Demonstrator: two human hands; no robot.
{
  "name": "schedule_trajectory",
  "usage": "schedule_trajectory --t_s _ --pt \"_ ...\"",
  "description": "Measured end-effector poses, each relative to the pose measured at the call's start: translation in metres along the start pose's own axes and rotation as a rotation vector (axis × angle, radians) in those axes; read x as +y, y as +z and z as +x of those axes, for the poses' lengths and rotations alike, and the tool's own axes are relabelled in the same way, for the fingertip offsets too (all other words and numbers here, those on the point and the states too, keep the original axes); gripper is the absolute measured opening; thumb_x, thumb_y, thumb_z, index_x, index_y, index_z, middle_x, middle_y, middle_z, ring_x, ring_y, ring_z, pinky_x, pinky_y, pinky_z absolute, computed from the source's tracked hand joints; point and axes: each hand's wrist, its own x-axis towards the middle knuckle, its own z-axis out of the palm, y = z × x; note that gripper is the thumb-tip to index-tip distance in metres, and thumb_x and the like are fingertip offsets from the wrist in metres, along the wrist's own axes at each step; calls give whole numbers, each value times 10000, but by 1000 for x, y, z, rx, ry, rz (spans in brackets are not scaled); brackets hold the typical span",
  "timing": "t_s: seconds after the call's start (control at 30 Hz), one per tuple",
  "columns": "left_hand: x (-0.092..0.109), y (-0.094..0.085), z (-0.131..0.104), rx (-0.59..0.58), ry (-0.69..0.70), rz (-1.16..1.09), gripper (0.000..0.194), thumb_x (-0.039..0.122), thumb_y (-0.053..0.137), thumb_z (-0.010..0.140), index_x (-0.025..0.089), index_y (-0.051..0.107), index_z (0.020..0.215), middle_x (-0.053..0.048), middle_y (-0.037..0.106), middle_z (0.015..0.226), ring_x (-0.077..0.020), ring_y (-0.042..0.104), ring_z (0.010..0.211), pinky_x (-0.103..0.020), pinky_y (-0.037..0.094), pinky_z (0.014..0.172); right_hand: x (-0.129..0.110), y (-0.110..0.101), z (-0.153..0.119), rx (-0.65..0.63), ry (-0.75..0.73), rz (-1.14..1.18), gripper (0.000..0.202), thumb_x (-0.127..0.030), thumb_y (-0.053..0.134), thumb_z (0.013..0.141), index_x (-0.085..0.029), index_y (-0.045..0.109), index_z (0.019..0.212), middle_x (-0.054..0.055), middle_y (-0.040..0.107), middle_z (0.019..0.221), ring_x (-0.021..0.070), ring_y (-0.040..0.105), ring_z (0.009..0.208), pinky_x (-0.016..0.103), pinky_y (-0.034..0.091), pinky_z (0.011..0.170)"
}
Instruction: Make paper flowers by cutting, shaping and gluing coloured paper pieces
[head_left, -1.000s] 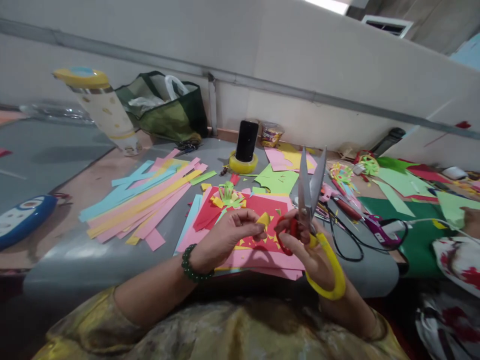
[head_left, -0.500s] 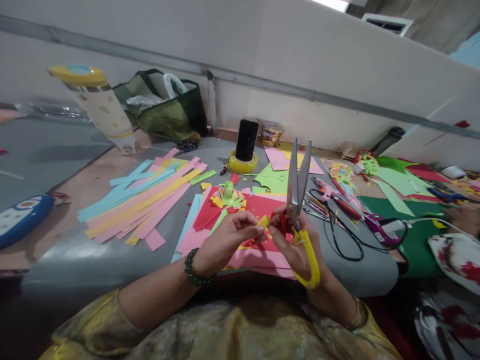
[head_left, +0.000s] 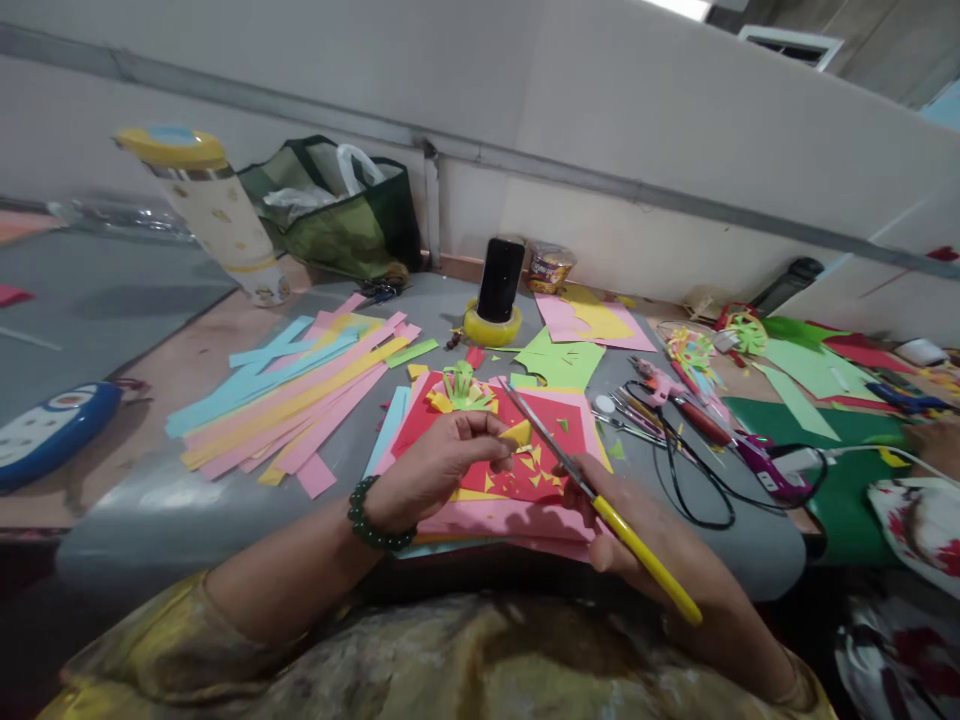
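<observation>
My left hand (head_left: pixel 450 460), with a dark green bead bracelet at the wrist, pinches a small folded piece of yellow paper (head_left: pixel 517 434). My right hand (head_left: pixel 619 510) is wrapped round the yellow-handled scissors (head_left: pixel 574 464), whose blades point up and left, close to the yellow piece. Below both hands lies red paper (head_left: pixel 566 415) with small yellow scraps scattered on it, stacked over pink sheets (head_left: pixel 495 520). A green and yellow paper flower (head_left: pixel 463 388) rests on the stack just beyond my left hand.
Paper strips (head_left: pixel 300 400) fan out at the left. A phone (head_left: pixel 500 280) stands in a yellow tape roll (head_left: pixel 491 325). Tools and a glue gun (head_left: pixel 765 467) with a black cord lie right. A tall bottle (head_left: pixel 217 220) and green bag (head_left: pixel 352 220) stand behind. Another person's hand (head_left: pixel 930 440) shows far right.
The scissors have swung down from upright, their blades now near the yellow piece. My right hand has moved away from my left fingers and turned over. The view has shifted slightly.
</observation>
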Motion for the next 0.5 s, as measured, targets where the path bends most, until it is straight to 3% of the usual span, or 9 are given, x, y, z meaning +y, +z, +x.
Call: schedule_trajectory --t_s 0.17,0.5 --pt "7 1 3 10 35 35 97 198 735 526 176 644 554 12 614 541 -102 505 552 -249 395 596 -1 4 -4 -122 7 0 939 -916 260 809 -157 580 1259 88 687 875 232 634 716 316 487 619" --pt "3 6 1 18 99 14 171 223 754 577 192 586 583 36 574 546 -112 506 566 -260 410 624 -3 13 -1 -122 49 98 874 -954 194 769 -189 555 989 29 600 736 177 510 593 296 370 524"
